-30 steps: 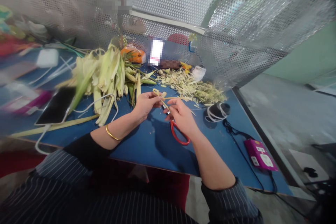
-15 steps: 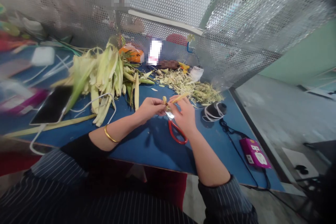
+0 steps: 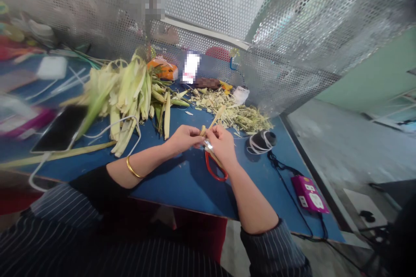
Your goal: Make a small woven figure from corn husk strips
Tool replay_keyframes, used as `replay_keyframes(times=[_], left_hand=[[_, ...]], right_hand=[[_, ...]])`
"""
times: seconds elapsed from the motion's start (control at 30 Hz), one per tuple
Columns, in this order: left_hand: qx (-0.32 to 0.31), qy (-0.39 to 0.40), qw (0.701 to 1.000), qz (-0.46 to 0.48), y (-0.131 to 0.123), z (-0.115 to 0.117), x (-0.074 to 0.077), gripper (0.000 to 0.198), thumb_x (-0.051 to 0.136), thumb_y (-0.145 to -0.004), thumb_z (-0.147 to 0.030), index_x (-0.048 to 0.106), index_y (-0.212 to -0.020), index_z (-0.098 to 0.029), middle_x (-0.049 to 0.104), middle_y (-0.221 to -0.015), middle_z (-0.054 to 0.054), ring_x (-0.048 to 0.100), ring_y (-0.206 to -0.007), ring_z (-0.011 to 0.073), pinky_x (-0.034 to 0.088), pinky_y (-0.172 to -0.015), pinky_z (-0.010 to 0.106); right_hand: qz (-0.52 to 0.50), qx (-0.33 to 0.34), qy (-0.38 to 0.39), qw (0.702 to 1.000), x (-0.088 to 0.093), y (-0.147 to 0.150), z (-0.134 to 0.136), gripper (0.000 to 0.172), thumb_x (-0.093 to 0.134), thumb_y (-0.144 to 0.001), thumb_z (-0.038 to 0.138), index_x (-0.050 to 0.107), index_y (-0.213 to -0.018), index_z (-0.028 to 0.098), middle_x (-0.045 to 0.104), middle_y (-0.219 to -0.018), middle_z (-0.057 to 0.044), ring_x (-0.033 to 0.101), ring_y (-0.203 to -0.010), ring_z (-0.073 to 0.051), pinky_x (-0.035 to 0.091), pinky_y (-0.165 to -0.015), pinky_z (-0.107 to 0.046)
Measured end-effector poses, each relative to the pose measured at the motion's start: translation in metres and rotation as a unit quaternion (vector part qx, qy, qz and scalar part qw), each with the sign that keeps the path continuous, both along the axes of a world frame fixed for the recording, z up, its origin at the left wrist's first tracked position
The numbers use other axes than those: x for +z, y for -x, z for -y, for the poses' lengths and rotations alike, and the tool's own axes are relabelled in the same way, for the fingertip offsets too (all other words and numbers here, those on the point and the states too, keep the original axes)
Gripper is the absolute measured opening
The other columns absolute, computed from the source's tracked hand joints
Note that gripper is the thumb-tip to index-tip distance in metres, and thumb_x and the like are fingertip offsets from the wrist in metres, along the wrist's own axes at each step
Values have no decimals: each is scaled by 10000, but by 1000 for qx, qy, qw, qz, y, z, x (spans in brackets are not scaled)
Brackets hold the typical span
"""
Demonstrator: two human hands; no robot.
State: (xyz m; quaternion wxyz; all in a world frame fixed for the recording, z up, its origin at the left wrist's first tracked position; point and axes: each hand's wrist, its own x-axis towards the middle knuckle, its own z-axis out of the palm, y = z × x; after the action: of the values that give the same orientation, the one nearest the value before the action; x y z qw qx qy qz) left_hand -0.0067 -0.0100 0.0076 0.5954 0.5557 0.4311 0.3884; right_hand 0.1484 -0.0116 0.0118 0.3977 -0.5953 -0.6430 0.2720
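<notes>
Between my two hands is a pale strip of corn husk (image 3: 217, 117), looped at its left end and with a loose end pointing up and away. My left hand (image 3: 186, 138) pinches the looped end between thumb and fingers. Close against it, my right hand (image 3: 222, 145) is closed on the strip, fingers bent. Red-handled scissors (image 3: 215, 171) lie on the blue table below my right hand, which partly covers their blades. A gold bangle (image 3: 133, 168) circles my left wrist.
A heap of corn husks (image 3: 126, 99) lies left, beside a dark phone (image 3: 61, 130) with a white cable. Husk scraps (image 3: 227, 110) cover the back. A cord-wrapped black spool (image 3: 261, 142) and a purple power strip (image 3: 310, 194) sit right. A perforated metal screen (image 3: 211, 0) stands behind.
My right hand has turned and its fingers have curled in more. The strip's loose end now points more steeply upward. The whole view has shifted slightly.
</notes>
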Motion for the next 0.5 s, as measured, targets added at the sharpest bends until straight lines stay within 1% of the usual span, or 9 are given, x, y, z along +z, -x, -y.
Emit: replay_keyframes(times=[0.07, 0.13, 0.17, 0.23, 0.3, 0.33, 0.4, 0.43, 0.5], left_hand=[[31, 7, 999, 14, 1, -2, 0, 128, 639, -709, -242, 665, -663, -126, 568, -581, 3, 500, -524, 78, 436, -568, 224], [53, 24, 997, 41, 2, -4, 1, 135, 621, -727, -241, 696, -751, -131, 580, -624, 7, 488, -519, 73, 443, -575, 230], [60, 31, 996, 53, 3, -6, 2, 152, 614, -732, -238, 706, -795, -135, 585, -644, 9, 481, -516, 71, 447, -579, 233], [66, 39, 995, 64, 4, -7, 4, 170, 601, -737, -233, 708, -831, -139, 589, -669, 14, 471, -518, 70, 448, -578, 236], [56, 31, 996, 69, 5, -7, 6, 163, 599, -738, -230, 692, -836, -139, 586, -681, 18, 472, -534, 73, 437, -565, 231], [53, 28, 996, 73, 5, -7, 7, 165, 605, -732, -222, 674, -858, -142, 580, -680, 14, 472, -540, 75, 431, -555, 228], [62, 28, 995, 79, 5, -7, 7, 218, 624, -710, -197, 611, -924, -159, 559, -649, -10, 473, -538, 81, 421, -536, 226], [71, 31, 994, 80, 5, -7, 6, 255, 633, -700, -188, 567, -946, -174, 549, -627, -25, 473, -529, 84, 417, -526, 226], [87, 35, 992, 79, 5, -7, 5, 287, 641, -692, -191, 490, -936, -202, 538, -586, -48, 470, -499, 88, 406, -504, 230]], right_hand=[[-38, 19, 22, 999, 7, -2, 2, 230, 607, -788, 422, 547, -737, 206, 501, -502, 62, 423, -468, -101, 332, -503, -249], [-102, 74, 43, 991, 16, -6, 5, 212, 613, -789, 405, 588, -868, 210, 504, -491, 71, 419, -430, -98, 346, -479, -246], [-147, 106, 55, 982, 20, -8, 6, 225, 607, -792, 380, 607, -937, 208, 537, -520, 62, 431, -429, -97, 358, -473, -244], [-249, 159, 88, 951, 27, -12, 8, 237, 582, -791, 324, 647, -978, 195, 638, -650, 10, 502, -482, -103, 396, -479, -244], [-328, 187, 119, 918, 29, -13, 9, 213, 586, -767, 279, 684, -932, 186, 697, -799, -36, 579, -573, -121, 444, -508, -251], [-350, 192, 127, 908, 28, -13, 9, 198, 608, -751, 265, 692, -913, 189, 707, -845, -43, 606, -609, -130, 464, -525, -255], [-358, 191, 120, 906, 25, -11, 8, 200, 660, -727, 253, 697, -919, 209, 712, -871, -33, 630, -640, -139, 485, -548, -261], [-350, 186, 107, 912, 23, -9, 8, 201, 681, -719, 252, 698, -916, 216, 710, -850, -25, 627, -625, -136, 482, -542, -258], [-312, 163, 65, 934, 20, -7, 7, 163, 693, -720, 262, 704, -876, 213, 688, -745, -8, 593, -568, -123, 456, -518, -250]])
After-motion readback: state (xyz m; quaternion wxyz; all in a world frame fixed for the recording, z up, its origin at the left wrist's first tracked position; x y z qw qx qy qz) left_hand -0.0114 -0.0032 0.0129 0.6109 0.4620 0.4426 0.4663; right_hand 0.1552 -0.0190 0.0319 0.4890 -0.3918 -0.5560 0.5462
